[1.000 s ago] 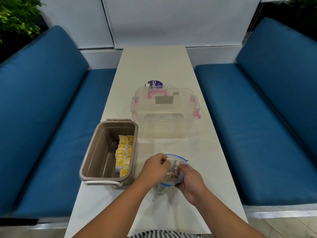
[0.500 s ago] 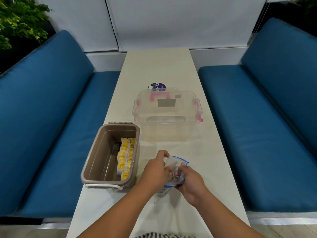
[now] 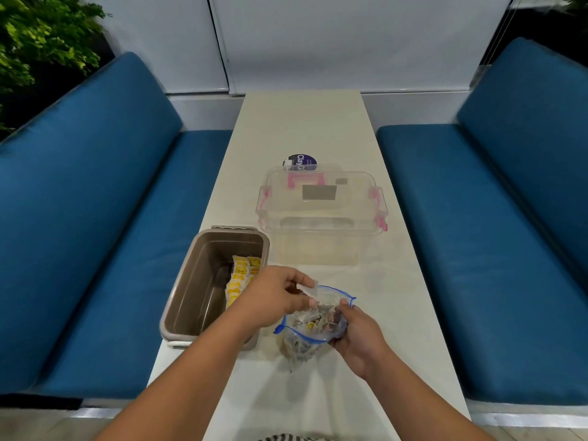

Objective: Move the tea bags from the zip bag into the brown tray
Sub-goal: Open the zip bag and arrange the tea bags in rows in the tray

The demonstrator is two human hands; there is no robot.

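Partway done, I'd say. On the left, the brown tray (image 3: 197,291) sits at the near-left edge of the table (image 3: 302,122). It has a row of yellow-and-white tea bags (image 3: 241,276) stacked along its right wall, and the rest of the floor is bare, so there's plenty of room.

Just right of the tray, the left hand (image 3: 272,300) hovers above the bag mouth w/ fingers curled, thumb and fingertips pinching one pale sachet (image 3: 308,288) that's clear of the opening. Next job is prob. carrying it left over the tray rim.

Below it, the zip bag (image 3: 302,345) stands on the table, blue zip strip gaping, w/ a fair clump of sachets inside, so several trips are left. Can't count them through the crumpled plastic. The right hand (image 3: 359,338) grips the bag's right side and holds the mouth open.

Writing:
- **Tray sachets:** yellow print w/ dark text, too small to read.
- **Purple round tub (image 3: 300,162):** further back, reads "Clay" plus more that's cut off.
- **Clear lidded box (image 3: 321,211):** sits in front of the tub w/ pink latches and a grey patch on the lid, no legible text.
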